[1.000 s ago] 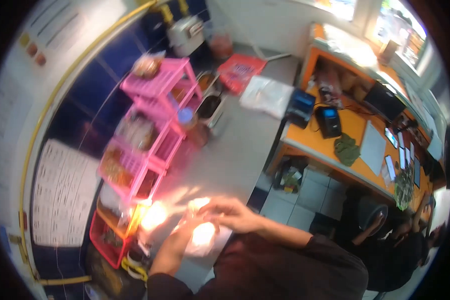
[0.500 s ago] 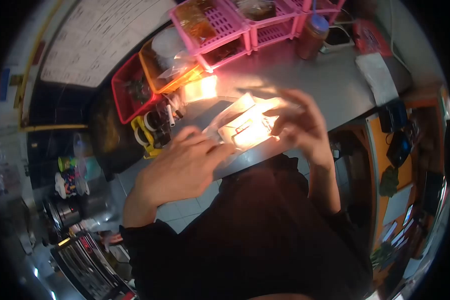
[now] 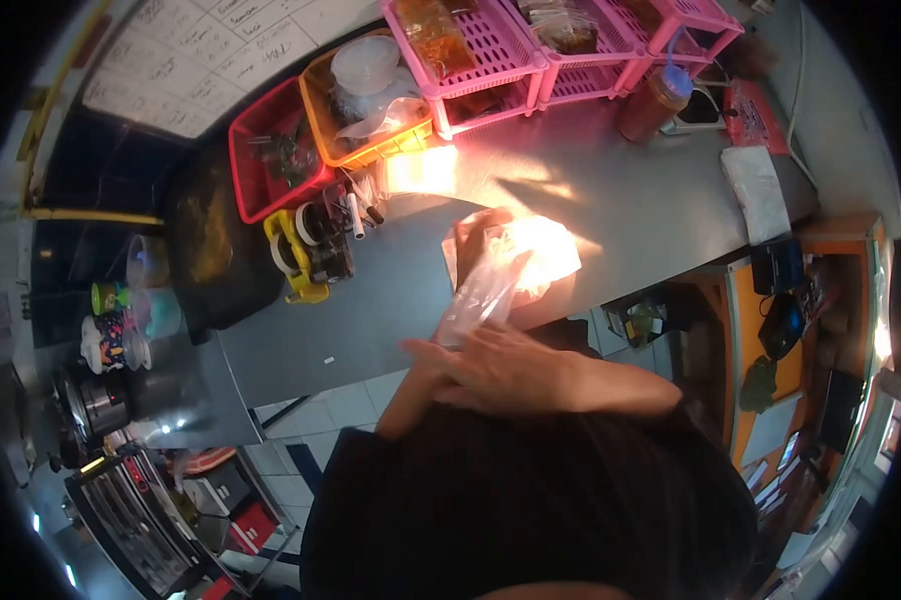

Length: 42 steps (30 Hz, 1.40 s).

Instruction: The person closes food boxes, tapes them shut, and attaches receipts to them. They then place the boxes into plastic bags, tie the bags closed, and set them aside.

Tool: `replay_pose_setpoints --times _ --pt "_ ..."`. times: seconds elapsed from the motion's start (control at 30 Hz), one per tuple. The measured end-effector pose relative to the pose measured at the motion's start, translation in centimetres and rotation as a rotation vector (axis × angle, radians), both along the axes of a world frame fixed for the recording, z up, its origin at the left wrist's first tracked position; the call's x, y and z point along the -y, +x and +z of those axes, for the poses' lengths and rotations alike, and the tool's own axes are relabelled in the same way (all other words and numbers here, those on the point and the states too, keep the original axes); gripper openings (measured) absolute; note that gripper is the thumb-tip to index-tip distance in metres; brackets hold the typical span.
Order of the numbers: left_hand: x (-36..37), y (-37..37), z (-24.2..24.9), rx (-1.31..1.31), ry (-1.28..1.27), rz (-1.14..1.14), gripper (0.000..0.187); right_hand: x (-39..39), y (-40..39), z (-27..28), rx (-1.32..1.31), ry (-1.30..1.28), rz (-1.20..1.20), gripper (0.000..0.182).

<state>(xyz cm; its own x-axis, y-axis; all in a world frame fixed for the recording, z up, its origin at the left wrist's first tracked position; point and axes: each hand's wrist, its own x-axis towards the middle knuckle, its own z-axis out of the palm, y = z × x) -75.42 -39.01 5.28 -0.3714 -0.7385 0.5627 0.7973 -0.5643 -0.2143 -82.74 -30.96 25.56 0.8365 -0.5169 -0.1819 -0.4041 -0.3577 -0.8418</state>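
Observation:
My left hand (image 3: pixel 479 245) reaches forward over the steel table, covered by a clear plastic glove (image 3: pixel 476 300) that stretches down to the wrist. Its fingers look stretched out, though strong glare washes out part of them. Crossing over my left wrist, my right hand (image 3: pixel 506 368) is bare and grips the glove's lower end. Under and beside my left hand lies a pale, flat packet (image 3: pixel 563 262), brightly lit; its details are lost in the glare.
A yellow tape dispenser (image 3: pixel 316 290) stands left on the steel table (image 3: pixel 371 310), near markers (image 3: pixel 355 215). Behind are a red basket (image 3: pixel 251 170), an orange basket (image 3: pixel 371 155) with plastic tubs, and pink racks (image 3: pixel 491 75). A blue-lidded bottle (image 3: pixel 656 105) stands right.
Both hands were apart at the bright packet. Now my left hand is inside the clear plastic, and my right hand has come across to the left wrist. The view has shifted slightly.

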Motion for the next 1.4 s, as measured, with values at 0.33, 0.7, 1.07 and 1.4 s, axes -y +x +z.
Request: replay_pose_setpoints --times 0.33,0.7,1.07,1.4 --pt "1.5 1.3 3.1 1.891 0.026 0.603 0.038 7.4 -8.8 -13.9 -0.504 -0.343 -0.383 0.138" --pt "-5.6 1.0 10.7 1.831 -0.345 0.544 0.053 7.1 0.9 -16.3 0.718 0.317 -1.293 0.033" --pt "-6.0 7.0 10.3 1.498 0.090 0.662 0.067 8.7 -4.3 -5.5 0.724 0.434 -0.848 0.069" --pt "-3.9 9.6 2.5 1.507 0.305 0.160 0.046 12.0 -6.4 -2.7 -0.117 -0.561 -0.269 0.053"
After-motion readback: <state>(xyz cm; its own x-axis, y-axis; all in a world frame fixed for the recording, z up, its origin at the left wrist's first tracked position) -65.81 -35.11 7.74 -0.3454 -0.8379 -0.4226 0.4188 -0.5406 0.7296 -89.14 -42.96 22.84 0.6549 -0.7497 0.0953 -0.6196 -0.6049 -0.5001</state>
